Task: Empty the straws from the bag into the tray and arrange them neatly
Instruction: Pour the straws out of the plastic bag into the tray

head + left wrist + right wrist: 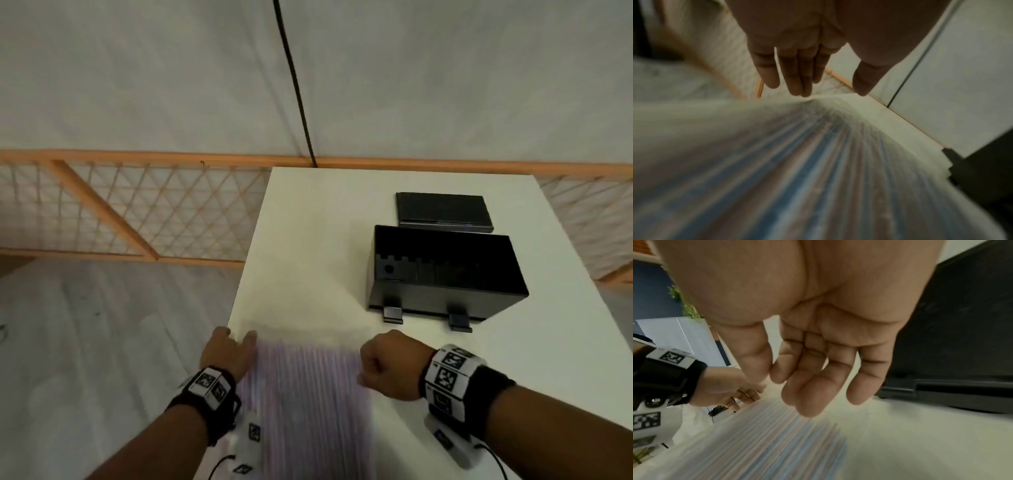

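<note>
Nothing is emptied yet: the clear plastic bag of pastel straws (pixel 305 394) lies sealed-looking on the white counter (pixel 308 257) between both hands, the left hand (pixel 227 353) with fingers (pixel 795 78) straight at its corner, the right hand (pixel 390 366) with fingers (pixel 813 394) loosely curled, holding nothing, and the black rectangular tray (pixel 442 274) beyond them looks empty.

Left hand (pixel 228 353) flat (right hand (pixel 390 368) curled)

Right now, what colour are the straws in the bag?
Blue and pink stripes; the straws show best in the left wrist view.
</note>
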{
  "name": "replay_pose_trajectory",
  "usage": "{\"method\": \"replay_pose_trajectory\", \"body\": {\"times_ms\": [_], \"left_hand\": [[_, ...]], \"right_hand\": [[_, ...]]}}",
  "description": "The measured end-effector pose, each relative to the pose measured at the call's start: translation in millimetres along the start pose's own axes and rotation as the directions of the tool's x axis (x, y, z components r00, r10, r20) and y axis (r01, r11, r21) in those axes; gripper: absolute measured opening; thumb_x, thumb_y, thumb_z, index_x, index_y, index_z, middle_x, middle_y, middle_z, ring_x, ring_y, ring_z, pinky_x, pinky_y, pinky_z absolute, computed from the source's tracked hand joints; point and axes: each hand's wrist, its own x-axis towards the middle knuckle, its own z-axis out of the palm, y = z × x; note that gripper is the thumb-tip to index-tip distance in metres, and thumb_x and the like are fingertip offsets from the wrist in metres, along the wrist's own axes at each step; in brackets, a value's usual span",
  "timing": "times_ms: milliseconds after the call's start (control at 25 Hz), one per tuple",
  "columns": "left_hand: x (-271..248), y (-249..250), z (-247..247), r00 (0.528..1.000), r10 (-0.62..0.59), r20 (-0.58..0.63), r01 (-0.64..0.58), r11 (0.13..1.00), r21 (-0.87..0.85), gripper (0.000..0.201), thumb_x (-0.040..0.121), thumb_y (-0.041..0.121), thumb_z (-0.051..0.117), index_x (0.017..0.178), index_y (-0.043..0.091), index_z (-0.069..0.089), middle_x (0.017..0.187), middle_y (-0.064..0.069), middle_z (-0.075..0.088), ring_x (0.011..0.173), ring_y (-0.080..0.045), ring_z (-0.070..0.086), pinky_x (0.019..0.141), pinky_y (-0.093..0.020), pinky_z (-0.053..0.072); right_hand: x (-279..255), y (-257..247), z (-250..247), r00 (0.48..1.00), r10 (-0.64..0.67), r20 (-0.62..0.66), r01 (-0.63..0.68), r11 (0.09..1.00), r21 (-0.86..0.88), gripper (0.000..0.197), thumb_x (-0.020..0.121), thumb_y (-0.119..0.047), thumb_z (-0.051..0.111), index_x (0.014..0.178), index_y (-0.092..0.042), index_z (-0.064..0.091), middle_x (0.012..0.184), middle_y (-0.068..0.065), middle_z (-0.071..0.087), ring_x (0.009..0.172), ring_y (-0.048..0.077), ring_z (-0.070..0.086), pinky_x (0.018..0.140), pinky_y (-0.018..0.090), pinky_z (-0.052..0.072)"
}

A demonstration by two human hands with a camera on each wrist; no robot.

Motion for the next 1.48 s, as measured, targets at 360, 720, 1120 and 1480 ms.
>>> {"method": "replay_pose_trajectory", "body": {"times_ms": [360,720,1120,1480], "left_hand": [[42.5,15.8,4.4,0.972,0.025,0.234,-0.009,0.997,-0.071,0.047,0.093,0.045,0.058,0.088,0.000,0.071,0.099,-0.020,0.071,0.104,-0.037,0.065,0.089,-0.037,0.049],[-2.9,46.3,-11.2,0.975,0.174,0.140,-0.083,0.863,-0.497,0.046,0.102,0.020,0.048,0.058,0.015,0.056,0.062,-0.001,0.058,0.064,-0.018,0.051,0.070,-0.034,0.043],[6.6,69.9,-24.8,0.991,0.129,-0.021,-0.130,0.960,-0.247,0.040,0.105,0.014,0.032,0.075,-0.003,0.054,0.081,-0.013,0.054,0.081,-0.028,0.045,0.069,-0.027,0.026],[4.2,94.0,-37.6,0.988,0.070,-0.140,-0.121,0.910,-0.397,0.045,0.104,0.022,0.032,0.087,-0.008,0.060,0.096,-0.023,0.065,0.094,-0.038,0.059,0.086,-0.041,0.047]], "right_hand": [[110.4,-57.7,22.4,0.987,0.095,-0.127,-0.076,0.987,0.144,0.037,0.089,-0.049,0.059,0.115,-0.023,0.055,0.114,-0.003,0.060,0.103,0.018,0.056,0.090,0.030,0.045],[143.9,-84.4,8.2,0.994,-0.101,-0.048,0.108,0.973,0.202,0.039,0.104,-0.038,0.034,0.069,-0.023,0.043,0.071,-0.004,0.050,0.073,0.018,0.049,0.072,0.031,0.038],[97.2,-27.4,-6.7,0.979,-0.162,-0.127,0.177,0.978,0.114,0.029,0.101,-0.031,0.043,0.074,-0.020,0.045,0.065,-0.007,0.049,0.069,0.017,0.051,0.066,0.029,0.036],[34.6,-2.7,-32.2,0.994,0.029,-0.101,-0.009,0.981,0.196,0.034,0.103,-0.034,0.038,0.074,-0.018,0.042,0.060,-0.003,0.052,0.042,0.005,0.056,0.050,0.029,0.047]]}}
